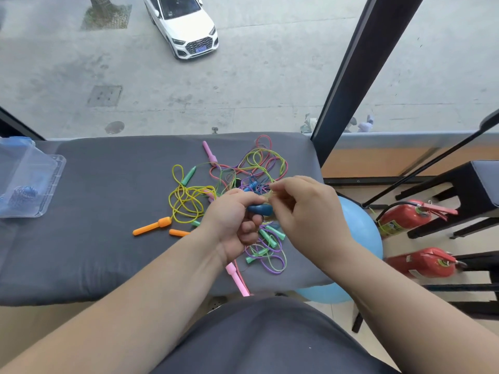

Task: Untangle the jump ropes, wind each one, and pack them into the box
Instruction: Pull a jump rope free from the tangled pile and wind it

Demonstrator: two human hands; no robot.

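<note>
Now the left hand [235, 220] grips a blue handle [260, 209]; the right hand [305, 211] pinches a rope [266, 197] near the bench's [108, 211] right edge.

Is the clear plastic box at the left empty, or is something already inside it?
Not empty. A blue coiled bundle, probably a wound rope, shows through the wall of the clear plastic box.

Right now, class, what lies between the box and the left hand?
In the head view, mostly bare grey cushion, then the looped yellow rope and an orange handle just short of the left hand. The box sits at the left edge.
</note>
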